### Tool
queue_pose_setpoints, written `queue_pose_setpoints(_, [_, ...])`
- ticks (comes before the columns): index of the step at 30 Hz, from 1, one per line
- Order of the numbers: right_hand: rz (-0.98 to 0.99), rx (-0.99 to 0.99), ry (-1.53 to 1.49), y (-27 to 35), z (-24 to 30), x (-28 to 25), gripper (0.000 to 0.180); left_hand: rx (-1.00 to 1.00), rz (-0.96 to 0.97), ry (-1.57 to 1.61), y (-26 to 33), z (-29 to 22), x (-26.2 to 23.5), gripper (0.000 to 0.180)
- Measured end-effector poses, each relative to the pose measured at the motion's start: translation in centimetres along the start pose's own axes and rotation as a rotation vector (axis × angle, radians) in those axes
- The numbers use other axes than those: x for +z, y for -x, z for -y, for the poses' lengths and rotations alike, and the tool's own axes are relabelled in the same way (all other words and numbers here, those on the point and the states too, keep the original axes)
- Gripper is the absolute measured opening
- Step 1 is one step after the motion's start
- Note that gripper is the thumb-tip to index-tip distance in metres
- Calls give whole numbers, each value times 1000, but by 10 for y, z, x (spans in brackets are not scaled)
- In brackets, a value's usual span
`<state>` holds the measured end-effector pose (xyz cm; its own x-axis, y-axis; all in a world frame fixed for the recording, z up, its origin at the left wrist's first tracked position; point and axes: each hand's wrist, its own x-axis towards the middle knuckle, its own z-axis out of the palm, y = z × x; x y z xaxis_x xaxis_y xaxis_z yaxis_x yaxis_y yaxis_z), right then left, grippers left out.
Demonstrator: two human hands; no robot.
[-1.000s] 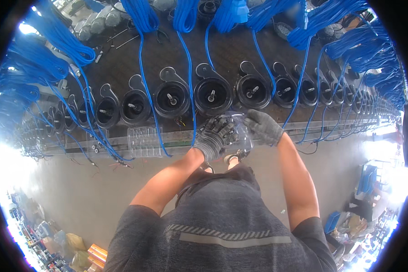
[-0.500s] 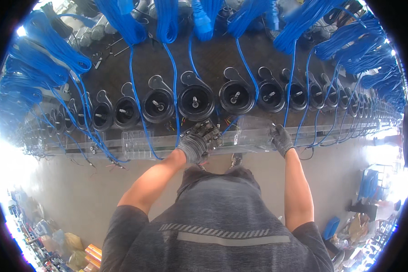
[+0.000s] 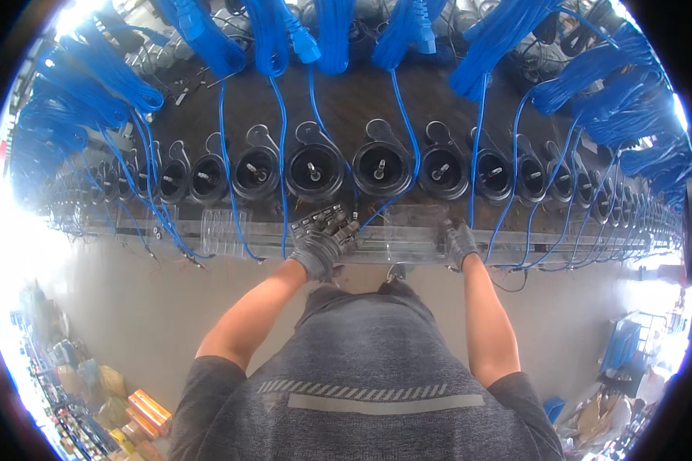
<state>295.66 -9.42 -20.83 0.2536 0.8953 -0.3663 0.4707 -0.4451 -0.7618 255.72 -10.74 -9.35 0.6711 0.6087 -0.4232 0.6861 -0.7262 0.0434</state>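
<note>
My left hand (image 3: 321, 247), in a dark grey glove, is closed around a cluster of small dark blocky parts (image 3: 315, 220) at the bench's near edge. Their exact kind is too small to make out. To the right, my gloved right hand (image 3: 460, 244) grips the right end of a clear plastic tray (image 3: 415, 230), which lies along the edge. Just beyond my hands stand round black housings (image 3: 314, 173), each with a metal pin in its middle and a loop-shaped tab at the back. A blue cable (image 3: 384, 213) runs down between my hands.
Thick bundles of blue cable (image 3: 469, 65), some with blue plugs (image 3: 305, 48), hang over the far side of the dark bench (image 3: 346, 96). Single blue cables drop across the row of housings. Another clear plastic tray (image 3: 224, 230) lies left of my hands. Boxes and bags stand on the floor behind.
The view has shifted, and the housings and cables now appear slightly farther left. My right hand and the clear tray have come slightly left; my left hand keeps its hold on the dark parts.
</note>
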Motion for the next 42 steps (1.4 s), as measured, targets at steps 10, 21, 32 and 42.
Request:
queue_pose_setpoints(10, [-128,-517,495,59,73,-14,36,-364,-446,445,22,2,48,71])
queue_pose_setpoints(21, [587,-753,727,59,217,119,40,-500,-338,490,3,11,20,48])
queue_pose_setpoints(32, [597,-656,908,51,235,152,31,-538,-125,423,-13,22,12,57])
queue_pose_setpoints(42, [664,-574,1076,53,258,166,32,-534,-77,448,-3,18,-41,56])
